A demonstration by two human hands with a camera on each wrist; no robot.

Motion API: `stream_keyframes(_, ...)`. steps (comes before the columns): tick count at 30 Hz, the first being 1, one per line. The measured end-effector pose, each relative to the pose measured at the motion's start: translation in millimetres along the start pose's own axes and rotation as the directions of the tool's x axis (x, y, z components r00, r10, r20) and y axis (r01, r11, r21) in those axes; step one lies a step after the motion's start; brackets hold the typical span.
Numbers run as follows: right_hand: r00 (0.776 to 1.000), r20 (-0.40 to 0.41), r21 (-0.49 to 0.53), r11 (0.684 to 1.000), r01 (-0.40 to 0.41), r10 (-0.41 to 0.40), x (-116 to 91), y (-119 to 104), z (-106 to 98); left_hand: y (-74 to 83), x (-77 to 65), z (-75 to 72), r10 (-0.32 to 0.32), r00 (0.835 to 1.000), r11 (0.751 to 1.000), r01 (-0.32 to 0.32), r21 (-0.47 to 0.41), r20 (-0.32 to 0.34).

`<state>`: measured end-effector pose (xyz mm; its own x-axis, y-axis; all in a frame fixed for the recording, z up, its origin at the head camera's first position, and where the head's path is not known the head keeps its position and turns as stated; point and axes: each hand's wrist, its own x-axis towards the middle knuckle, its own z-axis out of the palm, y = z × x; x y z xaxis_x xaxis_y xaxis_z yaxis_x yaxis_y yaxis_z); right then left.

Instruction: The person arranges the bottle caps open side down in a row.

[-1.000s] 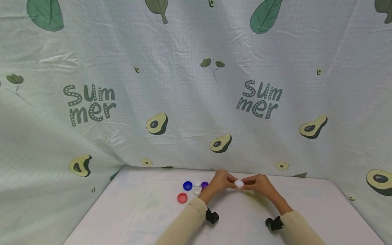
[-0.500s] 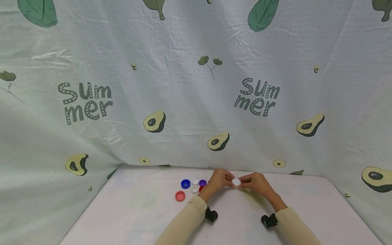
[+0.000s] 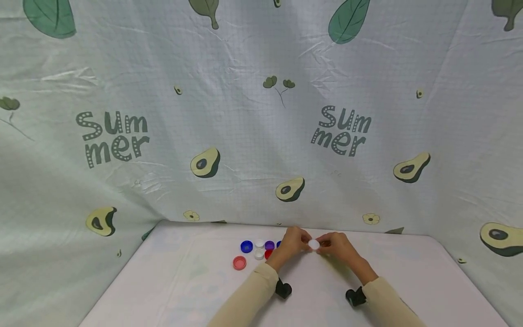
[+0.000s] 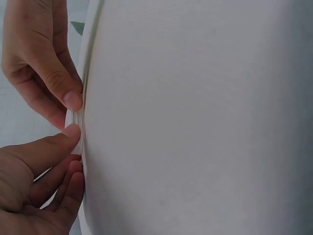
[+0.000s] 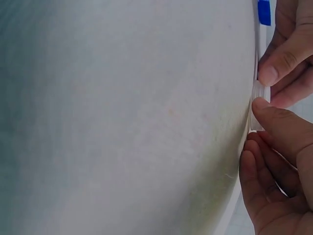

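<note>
A round white bottle cap (image 3: 313, 244) with a ridged side is between my two hands at the far part of the table. From its left, my left hand (image 3: 295, 240) pinches the rim, the thumb (image 4: 73, 131) lying along the side in the left wrist view. Opposite it, my right hand (image 3: 339, 245) pinches the other side, its thumb (image 5: 262, 104) on the ridges in the right wrist view. Both wrist views have the cap low at the white tabletop, largely covered by fingers.
Left of my left hand lie a blue cap (image 3: 246, 246), a purple cap (image 3: 269, 245), a red cap (image 3: 268, 254), a light-red cap (image 3: 239, 263) and two white ones. Another blue cap (image 3: 279, 244) is partly hidden by that hand. A printed cloth (image 3: 245, 113) hangs behind the table (image 3: 184, 281).
Both hands keep hold of the white cap in nearly the same place. The whole view has shifted slightly left, and a blue cap now shows beside the left hand.
</note>
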<state>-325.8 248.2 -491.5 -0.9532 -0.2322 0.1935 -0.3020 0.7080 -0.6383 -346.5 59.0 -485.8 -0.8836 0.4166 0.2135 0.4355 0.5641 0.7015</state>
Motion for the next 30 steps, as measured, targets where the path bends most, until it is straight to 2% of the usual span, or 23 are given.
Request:
stream_keyframes(6,1.000,-0.023,-0.083,0.997,-0.010,0.008,-1.1,-5.3,-1.4,2.4,-0.9,2.5,-0.040,0.999,0.999,0.040,0.012,0.012)
stream_keyframes(14,0.995,0.035,-0.150,0.984,0.095,-0.091,-1.6,-5.8,-5.8,4.9,-2.5,3.0,-0.052,0.999,0.999,0.052,0.010,0.011)
stream_keyframes(18,0.987,0.064,-0.215,0.964,0.159,-0.148,0.5,-7.9,-6.5,5.3,-3.0,1.6,-0.044,0.999,0.999,0.043,0.018,0.018)
stream_keyframes(21,0.980,0.084,-0.297,0.934,0.199,-0.182,3.6,-11.2,-6.1,6.3,-2.7,1.2,-0.059,0.998,0.998,0.059,0.007,0.021)
stream_keyframes(25,0.977,0.117,-0.375,0.903,0.209,-0.177,6.1,-16.5,-5.1,8.3,-3.0,0.8,-0.089,0.996,0.996,0.090,-0.009,0.025)
stream_keyframes(26,0.977,0.125,-0.385,0.900,0.206,-0.171,6.0,-17.6,-5.2,8.9,-3.5,0.2,-0.088,0.996,0.996,0.088,-0.006,0.022)
stream_keyframes(30,0.984,0.134,-0.384,0.909,0.159,-0.115,3.0,-21.1,-6.5,11.5,-8.8,-7.5,-0.008,1.000,1.000,0.009,0.027,-0.010)
